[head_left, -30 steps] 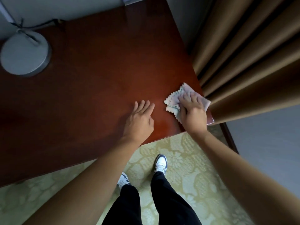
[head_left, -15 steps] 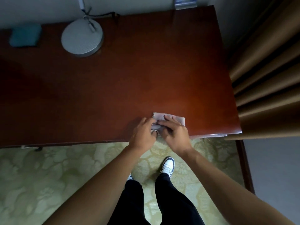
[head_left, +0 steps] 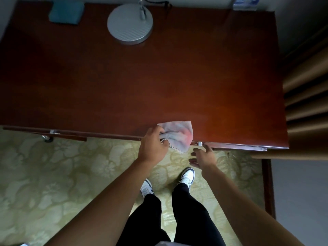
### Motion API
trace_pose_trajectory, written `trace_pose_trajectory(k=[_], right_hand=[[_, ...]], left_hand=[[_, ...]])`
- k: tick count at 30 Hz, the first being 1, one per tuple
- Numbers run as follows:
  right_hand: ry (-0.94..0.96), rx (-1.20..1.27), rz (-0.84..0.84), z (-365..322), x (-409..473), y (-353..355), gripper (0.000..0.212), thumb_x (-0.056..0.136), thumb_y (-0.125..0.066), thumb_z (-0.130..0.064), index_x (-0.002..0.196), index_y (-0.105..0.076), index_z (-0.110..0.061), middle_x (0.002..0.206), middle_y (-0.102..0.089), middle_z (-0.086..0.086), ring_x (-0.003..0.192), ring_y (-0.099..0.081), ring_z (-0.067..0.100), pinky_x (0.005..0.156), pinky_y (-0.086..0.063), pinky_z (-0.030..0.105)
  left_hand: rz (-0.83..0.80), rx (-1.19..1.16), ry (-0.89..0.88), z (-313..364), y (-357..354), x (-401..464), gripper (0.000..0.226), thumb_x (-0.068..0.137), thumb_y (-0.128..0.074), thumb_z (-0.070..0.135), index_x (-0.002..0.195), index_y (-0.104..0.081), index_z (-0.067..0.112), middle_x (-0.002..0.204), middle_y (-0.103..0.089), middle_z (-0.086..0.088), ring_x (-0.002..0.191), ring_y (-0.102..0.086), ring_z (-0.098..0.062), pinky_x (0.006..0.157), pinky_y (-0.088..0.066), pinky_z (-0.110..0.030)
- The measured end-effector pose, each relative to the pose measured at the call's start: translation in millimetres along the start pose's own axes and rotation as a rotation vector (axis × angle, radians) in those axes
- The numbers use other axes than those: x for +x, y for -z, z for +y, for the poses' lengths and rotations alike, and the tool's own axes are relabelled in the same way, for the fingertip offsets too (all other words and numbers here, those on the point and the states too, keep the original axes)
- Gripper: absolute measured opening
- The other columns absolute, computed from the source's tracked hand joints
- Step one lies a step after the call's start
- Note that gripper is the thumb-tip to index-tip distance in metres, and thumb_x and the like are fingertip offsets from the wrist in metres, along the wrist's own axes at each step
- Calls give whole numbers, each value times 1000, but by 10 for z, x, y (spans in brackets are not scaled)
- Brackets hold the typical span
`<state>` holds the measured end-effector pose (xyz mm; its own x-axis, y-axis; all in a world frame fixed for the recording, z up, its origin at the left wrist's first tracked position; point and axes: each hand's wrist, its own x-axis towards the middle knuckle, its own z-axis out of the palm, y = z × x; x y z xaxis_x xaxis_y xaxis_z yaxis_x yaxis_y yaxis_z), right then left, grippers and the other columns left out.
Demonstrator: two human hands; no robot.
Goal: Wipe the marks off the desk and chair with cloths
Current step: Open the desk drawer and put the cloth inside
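Cloth [head_left: 179,134], pale grey w/ pink patch, lies at desk [head_left: 159,82] front edge, one corner hanging over the edge just beyond L fingertips. L hand [head_left: 153,145] grips it: fingers curled round the bunched left end, rest of cloth spreading right of the knuckles. R hand [head_left: 202,157] is below the desk edge, just right of the hanging corner, not touching cloth; fingers loose and spread, holding nothing. Far beyond both hands, at desk back: round grey lamp base [head_left: 130,23] and teal pad [head_left: 66,12]. Curtain [head_left: 307,96] well right of R fingers. Patterned carpet [head_left: 62,174] beneath wrists.
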<state>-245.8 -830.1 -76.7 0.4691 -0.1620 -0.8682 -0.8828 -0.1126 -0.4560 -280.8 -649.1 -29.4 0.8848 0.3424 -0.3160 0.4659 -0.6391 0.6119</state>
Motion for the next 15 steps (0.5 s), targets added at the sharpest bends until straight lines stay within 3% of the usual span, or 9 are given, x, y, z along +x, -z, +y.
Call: trace_pose_trajectory(k=[2, 6, 9, 12, 15], right_hand=[[-19, 78, 22, -19, 82, -51, 48, 98, -50, -6, 143, -37, -16, 88, -65, 14, 65, -62, 25, 60, -56, 34], [46, -1, 147, 7, 234, -1, 28, 100, -46, -10, 127, -53, -9, 75, -59, 9, 59, -59, 22, 55, -53, 30], [127, -81, 206, 74, 227, -1, 26, 98, -49, -11, 124, -55, -12, 75, -58, 4, 58, -57, 19, 54, -53, 30], [127, -34, 158, 140, 185, -68, 35, 96, -47, -6, 125, -50, -26, 81, -60, 4, 64, -59, 21, 63, -56, 35], [128, -62, 161, 141, 173, -104, 25, 97, -47, -10, 119, -55, -17, 78, -60, 4, 60, -57, 20, 60, -55, 34]], left_hand=[[-20, -2, 16, -50, 43, 1, 24, 79, -65, 14, 103, -61, 15, 102, -60, -8, 92, -60, -31, 76, -50, -38], [-59, -31, 18, -103, 112, -1, 27, 81, -66, 18, 107, -62, 18, 106, -63, -4, 94, -61, -26, 78, -50, -37], [-87, -17, -3, -162, 158, -30, 27, 81, -67, 23, 107, -63, 20, 108, -65, -1, 94, -62, -25, 77, -51, -38], [-60, 14, -1, -211, 192, -37, 25, 80, -67, 24, 105, -64, 22, 105, -67, 0, 92, -63, -25, 73, -51, -37], [-12, 31, -7, -236, 244, -43, 24, 78, -68, 23, 102, -66, 24, 103, -71, 1, 93, -65, -26, 73, -50, -34]])
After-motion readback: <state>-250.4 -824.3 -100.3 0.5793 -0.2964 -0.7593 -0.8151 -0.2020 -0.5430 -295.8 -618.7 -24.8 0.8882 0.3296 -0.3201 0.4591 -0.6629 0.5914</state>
